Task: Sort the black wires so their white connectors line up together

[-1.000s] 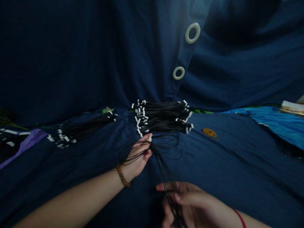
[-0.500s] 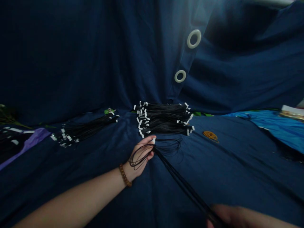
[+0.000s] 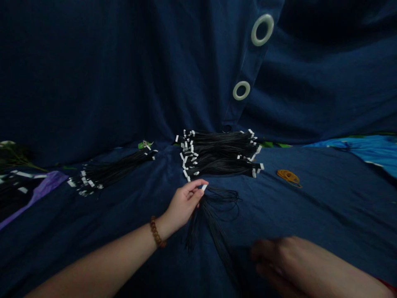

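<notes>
My left hand (image 3: pixel 186 202), with a brown bead bracelet at the wrist, is closed in a pinch on a bundle of thin black cords (image 3: pixel 217 227) at their white end piece (image 3: pixel 204 187). The cords fan out loosely from there, some to the right and some down toward me. Just beyond this hand lies a stack of black cord bundles (image 3: pixel 223 149) with white end pieces on both sides. At the lower right is my right hand (image 3: pixel 285 258), smeared by motion; whether its fingers hold anything cannot be made out.
A looser group of black cords (image 3: pixel 119 167) lies to the left, near a green tag (image 3: pixel 144 145). Orange rubber bands (image 3: pixel 288 177) are at the right. Purple cloth (image 3: pixel 46 188) is far left, blue material (image 3: pixel 369 150) far right. A dark blue curtain (image 3: pixel 124 74) hangs behind.
My right hand has come up and further into view, and the cords that ran taut toward it now hang loose. My left hand has turned, keeping its pinch. The view has shifted slightly.
</notes>
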`<state>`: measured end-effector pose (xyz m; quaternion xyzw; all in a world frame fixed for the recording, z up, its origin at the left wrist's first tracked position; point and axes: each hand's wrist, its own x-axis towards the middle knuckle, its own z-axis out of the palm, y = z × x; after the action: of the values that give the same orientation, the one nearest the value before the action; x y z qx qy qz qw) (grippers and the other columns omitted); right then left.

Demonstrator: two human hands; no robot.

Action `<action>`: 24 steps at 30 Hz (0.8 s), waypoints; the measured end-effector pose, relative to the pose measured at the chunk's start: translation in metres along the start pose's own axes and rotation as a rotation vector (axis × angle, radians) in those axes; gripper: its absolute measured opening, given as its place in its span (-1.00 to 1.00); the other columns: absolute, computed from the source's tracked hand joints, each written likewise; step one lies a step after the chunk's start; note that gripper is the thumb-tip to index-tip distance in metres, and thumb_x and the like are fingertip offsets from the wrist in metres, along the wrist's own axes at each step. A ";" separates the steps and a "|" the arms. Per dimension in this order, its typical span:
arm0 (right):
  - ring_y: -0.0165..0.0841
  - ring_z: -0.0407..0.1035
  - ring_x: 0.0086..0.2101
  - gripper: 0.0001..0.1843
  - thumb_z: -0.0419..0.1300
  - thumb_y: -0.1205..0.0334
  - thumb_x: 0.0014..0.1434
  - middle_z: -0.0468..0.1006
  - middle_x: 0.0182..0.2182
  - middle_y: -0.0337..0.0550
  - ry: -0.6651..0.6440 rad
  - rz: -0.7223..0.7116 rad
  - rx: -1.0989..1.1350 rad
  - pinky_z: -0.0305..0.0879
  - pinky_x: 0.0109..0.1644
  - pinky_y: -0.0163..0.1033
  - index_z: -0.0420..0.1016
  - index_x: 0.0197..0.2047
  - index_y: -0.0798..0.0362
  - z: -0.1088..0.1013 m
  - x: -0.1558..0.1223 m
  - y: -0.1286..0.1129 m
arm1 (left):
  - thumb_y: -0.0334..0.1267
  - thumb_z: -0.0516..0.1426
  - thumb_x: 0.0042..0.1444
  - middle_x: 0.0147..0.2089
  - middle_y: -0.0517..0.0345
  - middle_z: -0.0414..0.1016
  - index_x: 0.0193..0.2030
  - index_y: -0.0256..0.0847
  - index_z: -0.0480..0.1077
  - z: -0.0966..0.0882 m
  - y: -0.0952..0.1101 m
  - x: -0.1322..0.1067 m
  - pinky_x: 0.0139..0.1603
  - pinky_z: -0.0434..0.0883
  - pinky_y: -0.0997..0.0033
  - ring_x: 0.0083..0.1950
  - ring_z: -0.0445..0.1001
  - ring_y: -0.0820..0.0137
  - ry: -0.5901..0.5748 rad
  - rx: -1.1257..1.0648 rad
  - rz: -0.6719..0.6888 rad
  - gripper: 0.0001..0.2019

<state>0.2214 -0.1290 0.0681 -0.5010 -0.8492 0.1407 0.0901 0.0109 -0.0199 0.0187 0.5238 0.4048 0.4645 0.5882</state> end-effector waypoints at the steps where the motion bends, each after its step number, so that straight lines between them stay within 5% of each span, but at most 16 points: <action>1: -0.41 0.37 -0.63 -0.75 -0.02 0.35 0.12 0.48 -0.61 -0.24 -0.033 0.035 -0.059 0.16 -0.59 -0.39 0.44 -0.46 0.01 -0.007 0.008 -0.001 | -0.27 0.21 -0.06 -0.54 0.27 0.30 -0.17 -0.26 0.46 0.001 0.000 0.000 -0.58 0.13 0.64 -0.57 0.18 0.61 -0.009 0.001 0.003 -0.73; 5: -0.39 0.39 -0.53 -0.75 -0.05 0.34 0.17 0.49 -0.52 -0.23 -0.052 0.038 -0.019 0.17 -0.48 -0.35 0.40 -0.44 0.01 -0.019 0.046 -0.008 | -0.22 0.21 -0.05 -0.56 0.30 0.25 -0.15 -0.23 0.45 0.001 -0.004 0.001 -0.62 0.12 0.64 -0.60 0.20 0.63 -0.048 -0.080 -0.048 -0.71; 10: -0.39 0.40 -0.44 -0.79 -0.02 0.37 0.17 0.51 -0.43 -0.21 0.037 0.021 0.129 0.19 -0.36 -0.33 0.41 -0.38 0.05 0.002 0.075 -0.005 | -0.17 0.26 -0.12 -0.55 0.29 0.24 -0.14 -0.21 0.44 0.003 -0.006 0.000 -0.68 0.08 0.71 -0.66 0.21 0.68 -0.057 -0.259 -0.207 -0.64; 17: -0.47 0.37 -0.45 -0.81 0.00 0.35 0.19 0.50 -0.44 -0.34 0.036 0.024 0.365 0.17 -0.38 -0.38 0.42 -0.37 0.01 0.011 0.077 0.003 | -0.12 0.26 -0.11 -0.64 0.29 0.24 -0.14 -0.22 0.45 0.006 -0.008 -0.003 -0.71 0.06 0.75 -0.70 0.15 0.70 -0.050 -0.287 -0.259 -0.62; 24: -0.40 0.37 -0.38 -0.80 0.00 0.36 0.17 0.49 -0.40 -0.28 0.107 0.014 0.271 0.21 -0.27 -0.30 0.43 -0.38 0.02 0.011 0.076 0.005 | -0.20 0.27 -0.12 -0.58 0.29 0.26 -0.14 -0.26 0.43 0.006 -0.003 -0.002 -0.73 0.05 0.73 -0.67 0.22 0.67 -0.071 -0.307 -0.276 -0.64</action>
<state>0.1856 -0.0615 0.0571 -0.4971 -0.8128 0.2278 0.2009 0.0170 -0.0232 0.0169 0.3838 0.3761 0.4169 0.7331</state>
